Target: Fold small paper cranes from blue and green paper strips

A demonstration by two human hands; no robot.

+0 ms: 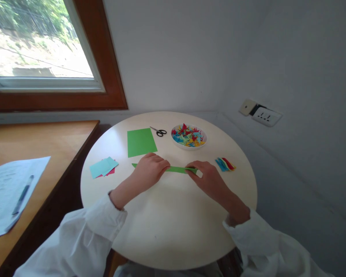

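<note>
A narrow folded strip of green paper stretches between my two hands over the round white table. My left hand is closed on it, thumb and fingers pinching near its middle, and the strip's left end pokes out beyond the knuckles. At the right end, my right hand pinches the paper between thumb and fingers. Just behind the left hand lies a flat green sheet. The left palm and most of its fingertips are hidden.
Black-handled scissors lie beside a white bowl of colourful folded paper pieces. Light blue and pink papers rest at the left, folded coloured papers at the right. A wooden desk stands left, holding written sheets and a pen.
</note>
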